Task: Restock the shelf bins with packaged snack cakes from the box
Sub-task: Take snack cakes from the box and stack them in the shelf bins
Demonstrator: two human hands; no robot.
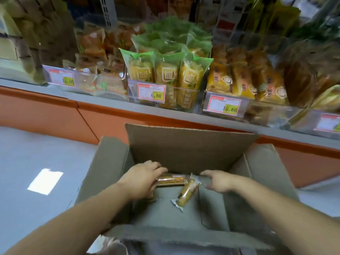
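Head view looks steeply down into the box (184, 150), shelf (103, 97) beyond.

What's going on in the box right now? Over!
Left hand grips the level snack cake. Right hand open, by the tilted snack cake. Box nearly empty, nothing blocking.

The left hand (145, 178) is covering the left end of the far snack cake (173, 179), hiding whether its fingers are gripping it. The fingertips of the right hand (219, 181) are smearing into blur. Small print on the price tags (151, 90) is blurring past reading, and the far-right tag (329, 123) is running off the right edge. Both forearms are dropping out at the near edge.
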